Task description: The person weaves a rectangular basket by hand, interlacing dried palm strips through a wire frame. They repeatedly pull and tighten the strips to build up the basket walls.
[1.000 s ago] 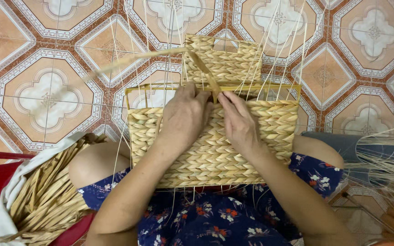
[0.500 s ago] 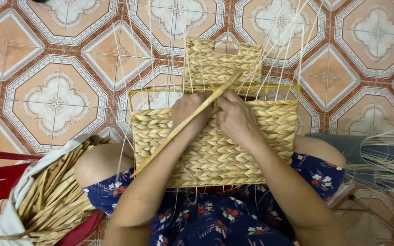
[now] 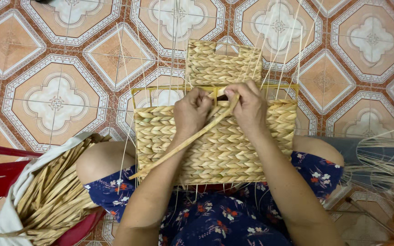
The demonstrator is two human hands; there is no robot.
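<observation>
While both hands [image 3: 222,107] pinch it, straw strand [image 3: 185,141] slants lower-left across woven basket [image 3: 215,141], upper end seemingly hidden.

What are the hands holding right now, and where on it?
Both hands, left hand and right hand, pinch the upper end of a flat straw strand at the basket's top edge.

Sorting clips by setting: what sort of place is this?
Probably a home floor used for basket weaving: patterned floor tiles, a half-woven basket on the person's lap, and a bundle of dried strips beside them.
</observation>
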